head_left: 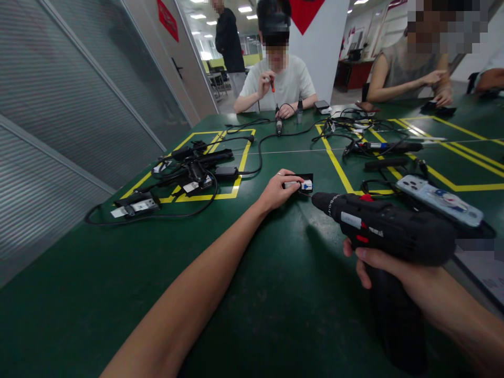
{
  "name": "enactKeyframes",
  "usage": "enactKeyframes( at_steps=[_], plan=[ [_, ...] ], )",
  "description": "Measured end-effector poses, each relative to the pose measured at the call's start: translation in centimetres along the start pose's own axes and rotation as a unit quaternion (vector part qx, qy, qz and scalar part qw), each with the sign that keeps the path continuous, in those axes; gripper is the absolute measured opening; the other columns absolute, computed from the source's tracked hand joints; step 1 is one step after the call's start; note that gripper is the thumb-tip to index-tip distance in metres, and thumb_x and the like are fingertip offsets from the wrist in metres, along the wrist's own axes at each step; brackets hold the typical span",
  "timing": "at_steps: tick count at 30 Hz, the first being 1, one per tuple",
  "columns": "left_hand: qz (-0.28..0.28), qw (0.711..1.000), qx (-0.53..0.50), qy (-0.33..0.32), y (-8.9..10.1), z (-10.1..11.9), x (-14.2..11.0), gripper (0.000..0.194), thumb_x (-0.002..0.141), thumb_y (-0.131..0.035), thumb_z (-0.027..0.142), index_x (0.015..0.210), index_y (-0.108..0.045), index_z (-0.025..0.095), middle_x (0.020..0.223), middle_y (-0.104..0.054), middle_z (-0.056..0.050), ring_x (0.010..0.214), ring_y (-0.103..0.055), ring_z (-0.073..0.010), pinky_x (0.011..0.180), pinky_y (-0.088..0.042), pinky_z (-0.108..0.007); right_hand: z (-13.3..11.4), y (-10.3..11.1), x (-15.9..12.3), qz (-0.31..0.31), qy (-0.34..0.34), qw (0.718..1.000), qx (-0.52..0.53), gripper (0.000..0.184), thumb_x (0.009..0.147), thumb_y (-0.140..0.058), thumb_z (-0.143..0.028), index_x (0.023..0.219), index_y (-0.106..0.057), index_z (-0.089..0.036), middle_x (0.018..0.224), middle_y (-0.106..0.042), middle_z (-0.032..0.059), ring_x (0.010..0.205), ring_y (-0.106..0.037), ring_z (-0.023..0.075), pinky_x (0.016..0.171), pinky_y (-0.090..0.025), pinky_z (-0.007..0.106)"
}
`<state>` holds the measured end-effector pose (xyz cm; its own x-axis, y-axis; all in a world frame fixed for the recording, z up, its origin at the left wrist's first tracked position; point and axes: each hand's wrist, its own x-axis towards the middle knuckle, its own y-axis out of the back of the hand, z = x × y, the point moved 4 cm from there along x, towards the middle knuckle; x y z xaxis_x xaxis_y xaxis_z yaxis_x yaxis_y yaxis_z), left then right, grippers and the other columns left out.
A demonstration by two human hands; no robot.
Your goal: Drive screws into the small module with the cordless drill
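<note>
My left hand (279, 190) reaches across the green table (252, 294) and pinches a small black device with a white label (301, 183), holding it down on the surface. My right hand (388, 268) grips a black cordless drill (388, 226) with red accents. The drill's tip points left at the small device and sits right beside it. A ring shows on a finger of my left hand.
A heap of black power adapters and cables (189, 173) lies in a yellow-taped box at left. A phone (439, 198) lies at right, with more cables and tools (378, 147) behind it. Across the table a person (277, 79) holds a screwdriver; another person (409, 71) sits at right.
</note>
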<state>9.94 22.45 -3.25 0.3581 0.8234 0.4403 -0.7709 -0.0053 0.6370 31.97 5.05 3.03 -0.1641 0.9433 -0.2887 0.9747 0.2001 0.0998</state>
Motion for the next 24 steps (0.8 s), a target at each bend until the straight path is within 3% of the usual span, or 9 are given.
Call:
enactKeyframes(
  at_steps=[4, 17, 24],
  plan=[
    [0.0, 1.0, 0.002, 0.004, 0.0, 0.1, 0.0, 0.027, 0.092, -0.055, 0.03, 0.108, -0.074, 0.02, 0.114, -0.06, -0.008, 0.11, -0.059, -0.0193, 0.101, -0.046, -0.035, 0.5, 0.2, 0.2, -0.013, -0.004, 1.0, -0.011, 0.019, 0.076, -0.073, -0.039, 0.077, -0.064, -0.022, 0.066, -0.068, -0.0033, 0.049, -0.06, 0.0118, 0.054, -0.045, 0.026],
    [-0.002, 1.0, 0.004, 0.007, 0.0, -0.1, 0.1, 0.027, 0.092, -0.055, 0.03, 0.108, -0.073, 0.022, 0.114, -0.061, -0.007, 0.108, -0.059, -0.0183, 0.102, -0.046, -0.035, 1.5, 0.8, 0.6, -0.031, 0.018, 0.999, -0.024, 0.02, 0.08, -0.07, -0.044, 0.087, -0.066, -0.026, 0.074, -0.071, -0.0036, 0.05, -0.06, 0.0116, 0.049, -0.041, 0.025],
    [-0.007, 1.0, -0.001, 0.017, 0.0, -0.1, 0.0, 0.026, 0.091, -0.055, 0.03, 0.109, -0.073, 0.022, 0.114, -0.06, -0.007, 0.108, -0.058, -0.0186, 0.1, -0.047, -0.035, 1.9, 1.3, 0.5, -0.017, 0.007, 0.998, -0.061, 0.028, 0.08, -0.067, -0.053, 0.088, -0.068, -0.025, 0.055, -0.066, -0.0027, 0.056, -0.06, 0.0182, 0.053, -0.04, 0.03]
  ],
)
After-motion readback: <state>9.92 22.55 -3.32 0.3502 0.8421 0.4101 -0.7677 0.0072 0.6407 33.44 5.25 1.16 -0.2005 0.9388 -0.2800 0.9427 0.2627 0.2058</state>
